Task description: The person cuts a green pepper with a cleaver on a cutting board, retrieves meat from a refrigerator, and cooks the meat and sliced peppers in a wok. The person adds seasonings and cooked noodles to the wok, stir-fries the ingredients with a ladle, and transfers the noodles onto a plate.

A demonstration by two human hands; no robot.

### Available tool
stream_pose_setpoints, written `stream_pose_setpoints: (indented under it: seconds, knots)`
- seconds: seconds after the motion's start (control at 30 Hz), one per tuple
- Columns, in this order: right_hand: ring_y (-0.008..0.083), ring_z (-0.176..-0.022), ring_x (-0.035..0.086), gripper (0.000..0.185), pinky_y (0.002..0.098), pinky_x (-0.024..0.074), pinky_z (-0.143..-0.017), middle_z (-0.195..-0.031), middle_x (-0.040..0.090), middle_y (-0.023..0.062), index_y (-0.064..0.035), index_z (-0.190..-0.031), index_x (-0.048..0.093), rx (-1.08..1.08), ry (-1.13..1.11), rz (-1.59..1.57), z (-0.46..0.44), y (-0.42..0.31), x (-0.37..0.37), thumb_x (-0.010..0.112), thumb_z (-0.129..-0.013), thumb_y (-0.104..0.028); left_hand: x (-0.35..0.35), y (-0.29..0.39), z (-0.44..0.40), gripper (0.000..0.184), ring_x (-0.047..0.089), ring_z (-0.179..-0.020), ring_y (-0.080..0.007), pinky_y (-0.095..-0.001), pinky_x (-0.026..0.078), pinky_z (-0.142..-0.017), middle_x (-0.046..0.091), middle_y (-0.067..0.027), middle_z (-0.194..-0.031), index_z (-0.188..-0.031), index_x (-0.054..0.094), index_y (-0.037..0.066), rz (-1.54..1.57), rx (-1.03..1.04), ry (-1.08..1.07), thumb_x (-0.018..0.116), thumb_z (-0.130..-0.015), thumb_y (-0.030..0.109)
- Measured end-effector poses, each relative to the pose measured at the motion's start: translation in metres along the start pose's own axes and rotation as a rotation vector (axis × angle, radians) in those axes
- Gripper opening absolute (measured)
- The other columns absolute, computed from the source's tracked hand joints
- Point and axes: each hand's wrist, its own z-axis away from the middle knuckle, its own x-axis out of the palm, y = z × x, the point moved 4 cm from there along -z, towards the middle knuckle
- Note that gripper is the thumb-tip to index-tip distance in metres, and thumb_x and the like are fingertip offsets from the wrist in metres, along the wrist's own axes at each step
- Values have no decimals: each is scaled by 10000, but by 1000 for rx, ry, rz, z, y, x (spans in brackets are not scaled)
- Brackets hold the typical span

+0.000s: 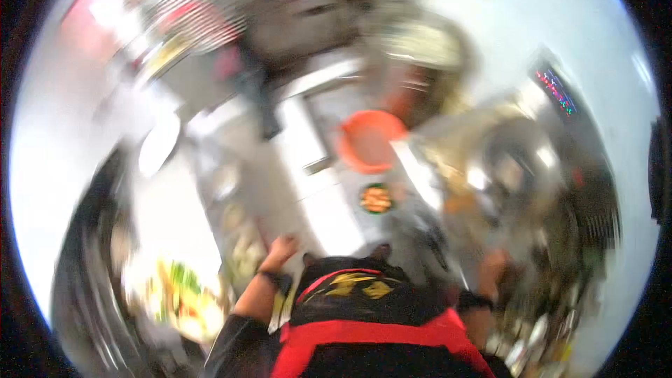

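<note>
The whole view is smeared by motion. My left hand [281,249], with a dark band at the wrist, is held out beside my black and red apron [381,330] over the floor. It appears to carry nothing large, but its fingers blur together. On the other side, my right hand [494,269] is close to the metal counter and stove side. It is even more smeared, so I cannot make out its fingers or any small thing in them. Ahead on the floor stand an orange basin [371,141] and a small green-rimmed container [376,198] of orange pieces.
A white worktop [168,203] runs along the left, with a pile of green and pale food [183,294] on it. To the right is a shiny metal wok or pan [511,168]. A large round vessel [420,45] stands farther back.
</note>
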Motion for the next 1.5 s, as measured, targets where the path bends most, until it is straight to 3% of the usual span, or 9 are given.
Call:
stream_pose_setpoints:
  seconds: [0.07,0.13,0.2,0.43,0.5,0.67,1.03,1.13,1.5]
  knots:
    - [378,-1037,550,402,487,423,-915,-1140,590,187,-8,-1262,510,-314,513,0,-34,-12,19,554,-905,-186,-22,16,13,366,659,-849,-348,-433,509,-775,681,-184,-936,-1090,639,7,44,93,200,524,-883,286]
    - [377,-1053,561,361,451,422,-955,-1140,593,201,32,-1224,523,-554,358,-223,-27,-159,-69,531,-928,-176,-50,22,40,342,666,-925,-258,-359,513,-813,677,-184,-988,-1150,594,-10,257,184,286,554,-908,228]
    - [298,-1072,577,361,398,457,-914,-1202,574,208,29,-1246,524,-536,-234,-766,-38,-242,-12,529,-932,-149,-81,16,73,331,662,-909,-261,-367,519,-800,673,-164,-1018,-1156,583,0,322,350,468,566,-908,218]
    - [204,-924,649,408,307,512,-787,-1022,670,154,43,-1190,557,-1310,-1135,-490,235,-560,-51,625,-884,-218,-152,-97,229,274,621,-929,-303,-369,495,-821,630,-168,-982,-1093,597,17,375,169,1233,627,-839,115]
    - [180,-905,637,413,305,546,-752,-1043,638,132,56,-1189,537,-1009,-1861,-444,339,-580,0,600,-909,-240,-160,-147,266,358,590,-978,-338,-386,482,-844,600,-190,-1047,-1141,561,4,293,18,1452,649,-805,89]
    - [213,-881,654,377,320,555,-786,-973,652,144,32,-1049,581,-421,-2429,-115,536,-572,-46,629,-904,-313,-148,-221,294,664,398,-1228,-439,-449,350,-1032,379,-295,-1335,-1338,356,-83,121,-187,1476,663,-788,128]
    - [129,-525,575,133,278,487,-479,-673,590,46,17,-887,596,-947,-2046,-215,544,-603,-46,620,-813,-91,-173,-259,252,921,120,-1371,-513,-568,163,-1100,134,-351,-1470,-1468,251,73,169,-310,1549,702,-762,456]
    - [133,-521,570,118,283,497,-469,-662,568,42,5,-908,546,-640,-2086,-369,541,-605,-57,590,-834,-76,-206,-266,245,893,122,-1362,-529,-584,154,-1096,156,-348,-1467,-1454,312,107,72,-286,1514,707,-749,486]
    - [128,-480,540,144,291,490,-432,-637,534,34,-20,-907,503,-787,-1987,-403,546,-600,-56,602,-833,-94,-216,-252,245,828,156,-1340,-549,-604,181,-1083,201,-307,-1473,-1379,459,154,-32,-355,1381,716,-698,549]
